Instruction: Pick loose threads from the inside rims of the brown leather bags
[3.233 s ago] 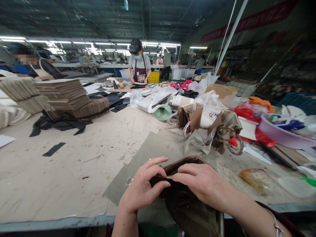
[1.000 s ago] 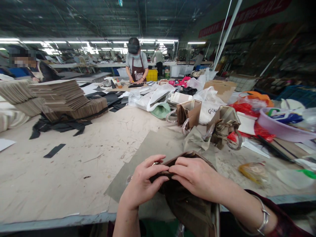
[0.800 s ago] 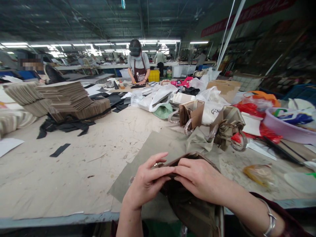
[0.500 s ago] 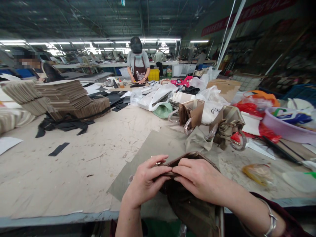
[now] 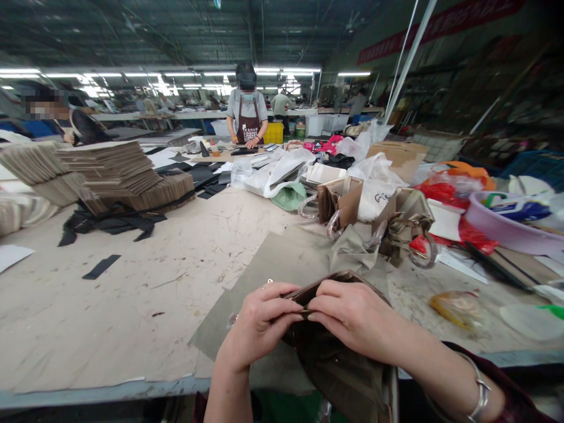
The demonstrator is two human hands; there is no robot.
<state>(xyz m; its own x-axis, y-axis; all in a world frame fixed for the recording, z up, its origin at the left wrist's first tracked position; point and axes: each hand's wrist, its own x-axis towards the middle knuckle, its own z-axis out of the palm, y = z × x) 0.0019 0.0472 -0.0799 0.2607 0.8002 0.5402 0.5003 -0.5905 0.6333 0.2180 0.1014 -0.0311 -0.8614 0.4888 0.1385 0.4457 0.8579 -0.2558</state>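
Note:
A dark brown handbag (image 5: 339, 370) stands tilted at the table's front edge, its opening toward me and its dark lining showing. My left hand (image 5: 259, 323) is closed on the left part of its upper rim, thumb below and fingers above. Close beside it, my right hand (image 5: 348, 314) pinches the same rim, fingertips nearly touching those of the left. The layers between the fingertips are mostly hidden. Beneath the bag lies a grey-green sheet (image 5: 264, 264). Beyond it stand a brown bag (image 5: 348, 200) and an olive bag (image 5: 405, 217) with plastic-wrapped handles.
On the left are stacks of grey-brown pieces (image 5: 106, 170) and black strips (image 5: 110, 223). A purple basin (image 5: 511, 226) sits at right, near a small yellow plastic packet (image 5: 458, 308). White plastic bags (image 5: 273, 170) lie mid-table. A co-worker in an apron (image 5: 249, 120) stands across the table.
My left fingertips have drawn slightly left along the rim, leaving a slightly wider gap to the right fingertips. The whole view has shifted a little; the bag stays in place.

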